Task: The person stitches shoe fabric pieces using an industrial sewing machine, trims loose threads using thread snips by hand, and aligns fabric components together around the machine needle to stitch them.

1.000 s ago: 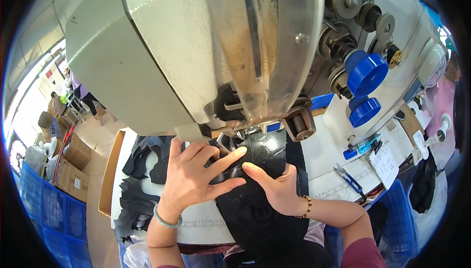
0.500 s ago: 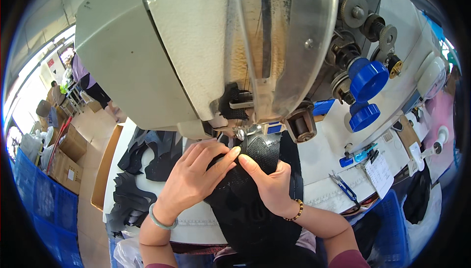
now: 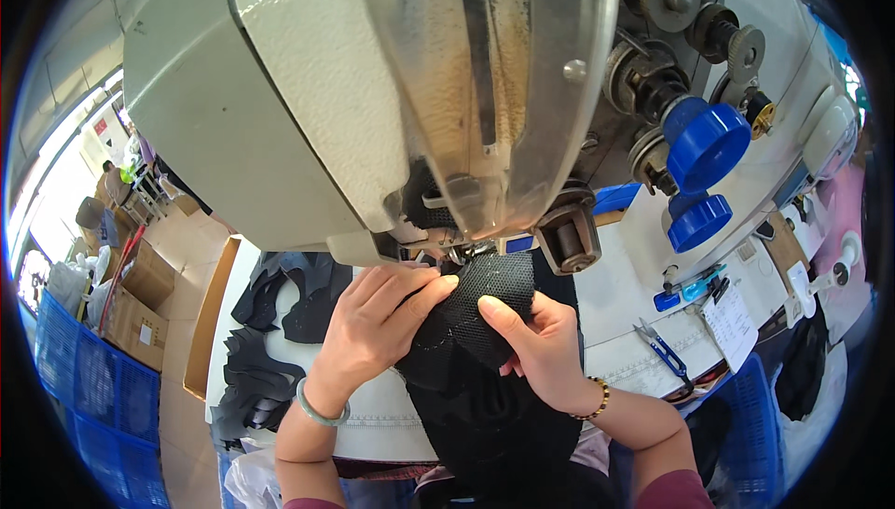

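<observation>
Both my hands hold a black mesh fabric piece (image 3: 485, 295) at the presser foot of a grey sewing machine (image 3: 317, 71). My left hand (image 3: 380, 315) pinches its left edge between thumb and fingertips, close by the needle area. With the thumb on top and fingers curled beneath, my right hand (image 3: 539, 346) grips its right side. More black fabric hangs from it over the table edge toward me. The machine head hides the needle tip.
Cut black fabric pieces (image 3: 256, 369) lie on the white table at left. To the right are thread snips (image 3: 664, 356), a written paper (image 3: 729, 323) and a blue crate (image 3: 741, 425). Blue tension knobs (image 3: 706, 147) jut from the machine. Cardboard boxes (image 3: 138, 318) stand on the floor.
My right hand has moved slightly right and down, its thumb now farther from the left one. More of the mesh shows between my hands. The head view has shifted closer to the machine.
</observation>
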### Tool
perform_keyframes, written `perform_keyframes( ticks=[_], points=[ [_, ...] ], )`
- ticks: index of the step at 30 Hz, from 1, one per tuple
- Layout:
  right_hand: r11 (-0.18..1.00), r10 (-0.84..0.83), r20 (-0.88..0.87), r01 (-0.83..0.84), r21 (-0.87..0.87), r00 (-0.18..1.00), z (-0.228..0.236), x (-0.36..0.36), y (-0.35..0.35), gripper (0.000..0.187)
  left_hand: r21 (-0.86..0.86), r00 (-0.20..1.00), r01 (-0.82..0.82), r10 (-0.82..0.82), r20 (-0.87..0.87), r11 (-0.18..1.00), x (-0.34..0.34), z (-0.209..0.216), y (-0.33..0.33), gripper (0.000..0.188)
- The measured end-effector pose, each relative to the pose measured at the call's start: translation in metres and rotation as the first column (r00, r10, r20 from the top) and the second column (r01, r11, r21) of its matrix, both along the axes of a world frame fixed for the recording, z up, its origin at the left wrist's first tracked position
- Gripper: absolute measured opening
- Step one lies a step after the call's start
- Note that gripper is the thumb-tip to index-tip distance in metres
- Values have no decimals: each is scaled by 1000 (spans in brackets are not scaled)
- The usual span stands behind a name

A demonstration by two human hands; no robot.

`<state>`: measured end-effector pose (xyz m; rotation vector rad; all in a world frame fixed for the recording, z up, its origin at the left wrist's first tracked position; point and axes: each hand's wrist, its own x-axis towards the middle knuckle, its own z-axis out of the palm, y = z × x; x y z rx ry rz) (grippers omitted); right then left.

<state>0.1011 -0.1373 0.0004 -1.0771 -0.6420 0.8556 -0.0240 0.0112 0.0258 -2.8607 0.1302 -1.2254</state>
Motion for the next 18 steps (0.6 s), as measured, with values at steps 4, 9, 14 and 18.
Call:
perform_keyframes(
  ticks=[4, 9, 14, 18],
  points=[
    [982, 180, 39, -176, -71, 983, 6, 10, -5, 25, 47, 998, -5, 2, 57, 999, 2, -4, 0, 38],
    [992, 117, 38, -118, 45, 992, -4, 16, -3, 27, 77, 996, -26, 19, 86, 997, 6, -5, -10, 36],
    [994, 103, 37, -104, 45, 994, -6, 18, -1, 27, 101, 994, -75, 66, 85, 992, 5, -5, -15, 36],
    [998, 47, 18, -48, 30, 999, -4, 23, 1, 26, 156, 987, -144, 131, 93, 977, 7, -9, -22, 34]
  ],
)
